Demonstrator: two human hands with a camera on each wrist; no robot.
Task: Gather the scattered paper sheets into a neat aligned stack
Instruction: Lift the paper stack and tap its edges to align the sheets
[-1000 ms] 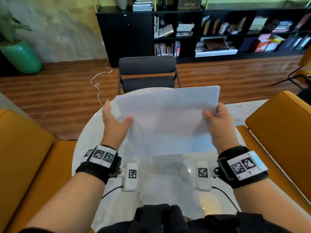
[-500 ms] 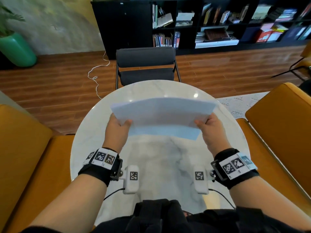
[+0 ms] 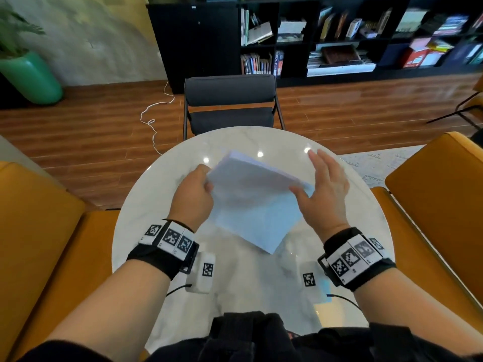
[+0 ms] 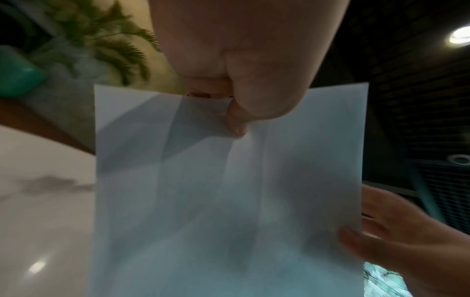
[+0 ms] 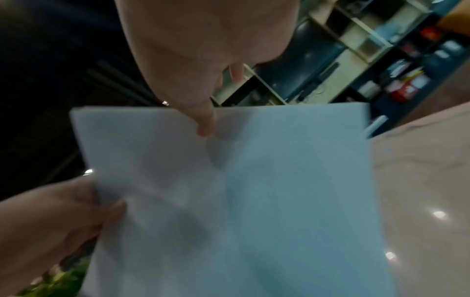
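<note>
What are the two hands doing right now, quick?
Left hand: pinching the edge of the paper stack, holding it up.
Right hand: open, fingers straight, thumb touching the stack's other edge.

Head view downward, wrist views close

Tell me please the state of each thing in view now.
paper stack: gathered, tilted above the table, held
left hand: pinches the stack's left edge
right hand: fingers straight, thumb touching the stack's right edge
round marble table: bare around the stack
grey chair: unoccupied
</note>
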